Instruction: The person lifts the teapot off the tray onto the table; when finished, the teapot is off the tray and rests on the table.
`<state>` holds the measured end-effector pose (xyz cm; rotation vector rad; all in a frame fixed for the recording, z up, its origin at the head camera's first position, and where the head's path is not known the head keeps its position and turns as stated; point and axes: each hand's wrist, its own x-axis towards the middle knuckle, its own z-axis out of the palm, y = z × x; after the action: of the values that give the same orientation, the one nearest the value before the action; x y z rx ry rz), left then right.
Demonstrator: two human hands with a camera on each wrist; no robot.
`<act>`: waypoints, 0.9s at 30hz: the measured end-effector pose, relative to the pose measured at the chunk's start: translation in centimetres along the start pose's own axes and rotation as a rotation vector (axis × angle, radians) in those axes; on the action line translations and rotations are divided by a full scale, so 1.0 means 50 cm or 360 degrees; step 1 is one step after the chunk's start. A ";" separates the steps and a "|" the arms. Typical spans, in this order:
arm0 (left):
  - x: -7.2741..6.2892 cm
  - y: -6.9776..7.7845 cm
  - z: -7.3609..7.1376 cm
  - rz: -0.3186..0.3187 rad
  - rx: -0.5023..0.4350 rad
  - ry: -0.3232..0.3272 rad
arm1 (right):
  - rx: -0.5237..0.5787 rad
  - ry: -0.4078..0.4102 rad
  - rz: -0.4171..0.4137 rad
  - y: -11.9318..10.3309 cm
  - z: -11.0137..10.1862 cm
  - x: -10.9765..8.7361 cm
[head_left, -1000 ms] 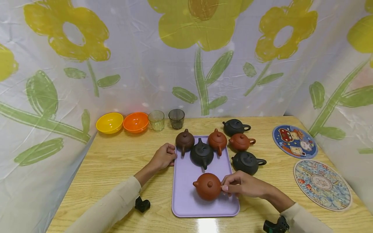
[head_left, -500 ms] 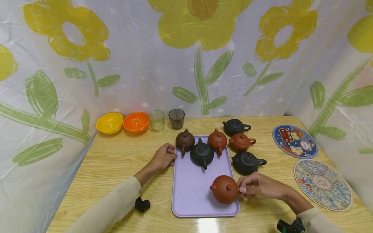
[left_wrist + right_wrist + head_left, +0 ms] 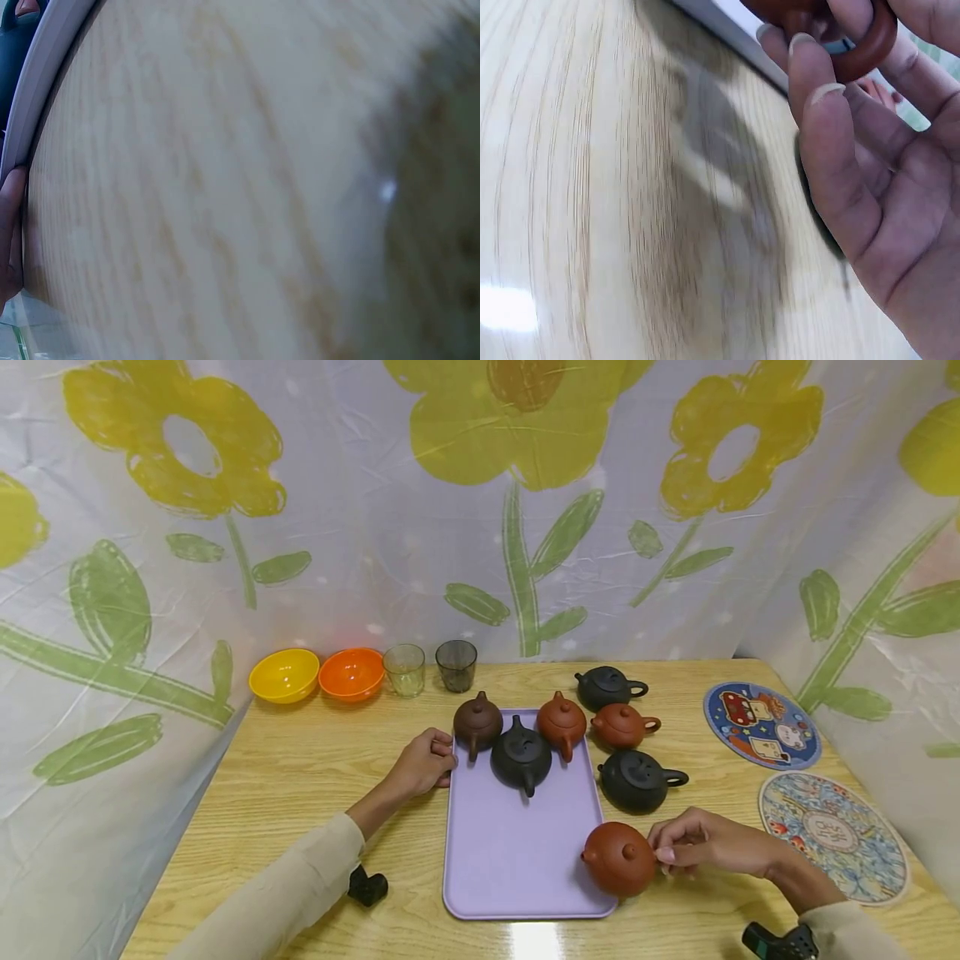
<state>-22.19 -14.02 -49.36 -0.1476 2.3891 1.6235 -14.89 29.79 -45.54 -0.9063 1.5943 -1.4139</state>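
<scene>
A pale cloth backdrop (image 3: pixel 330 552) with big yellow flowers hangs behind a wood-grain table (image 3: pixel 292 768). On the table lies a lilac tray (image 3: pixel 517 852), long and low-rimmed. At its far end sit three teapots: brown (image 3: pixel 477 727), black (image 3: pixel 521 758) and orange-red (image 3: pixel 562 727).

A rounder red teapot (image 3: pixel 618 860) is at the tray's near right corner, overlapping the right rim in the head view, part over the tray and part beyond it. It appears raised, though how high cannot be told. Its matte surface looks like unglazed clay: likely stiff, fairly heavy for its bulk, not very slippery, and apt to chip if knocked against the nearby black pot (image 3: pixel 633 781).

The person's left hand (image 3: pixel 422 766) holds the tray's left edge with bent fingers; how far they reach underneath is hidden. The right hand (image 3: pixel 708 843) is closed on the red teapot, thumb and fingers curled around its loop handle (image 3: pixel 866 56).

That loop seems the surest place to grip, but with the weight all on one side the body could tip. The smallest parts, the lid knob (image 3: pixel 630 852) and stubby spout (image 3: pixel 588 857), look poor holds; the lid may be loose.
</scene>
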 end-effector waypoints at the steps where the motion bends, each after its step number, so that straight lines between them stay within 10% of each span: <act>1: -0.001 0.000 0.000 0.0001 -0.0001 -0.0001 | 0.0010 -0.0007 0.0006 0.001 -0.003 -0.005; 27: -0.002 0.001 -0.002 0.0004 -0.0001 -0.0002 | 0.0103 0.0022 0.0220 0.025 -0.063 -0.068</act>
<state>-22.11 -14.11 -49.26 -0.1433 2.3886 1.6252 -16.35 34.30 -46.25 -0.7357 1.5806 -1.3691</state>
